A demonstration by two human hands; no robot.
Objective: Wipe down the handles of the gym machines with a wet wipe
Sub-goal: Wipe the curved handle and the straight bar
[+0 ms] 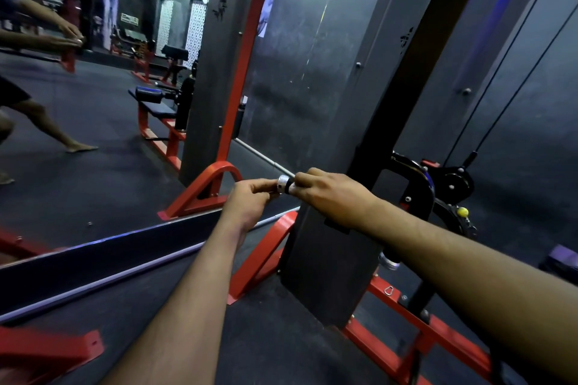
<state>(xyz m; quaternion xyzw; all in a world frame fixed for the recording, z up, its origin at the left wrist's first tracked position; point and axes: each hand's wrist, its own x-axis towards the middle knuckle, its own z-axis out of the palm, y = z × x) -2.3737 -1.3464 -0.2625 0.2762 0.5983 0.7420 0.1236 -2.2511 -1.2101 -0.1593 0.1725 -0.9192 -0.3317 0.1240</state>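
Note:
A machine handle with a silver end cap [283, 183] sticks out in front of the grey weight-stack shroud [325, 259]. My right hand [328, 194] grips the handle just behind the cap, fingers curled over it. A small pale patch [293, 189] shows under those fingertips; whether it is the wet wipe I cannot tell. My left hand [250, 198] reaches in from the left and pinches the cap's outer end. The rest of the handle is hidden under my right hand.
The machine's red floor frame [259, 256] spreads below my arms. A black pulley carriage [438, 184] with a cable [500, 103] sits to the right. A wall mirror [93, 119] on the left reflects a bench, other machines and a person.

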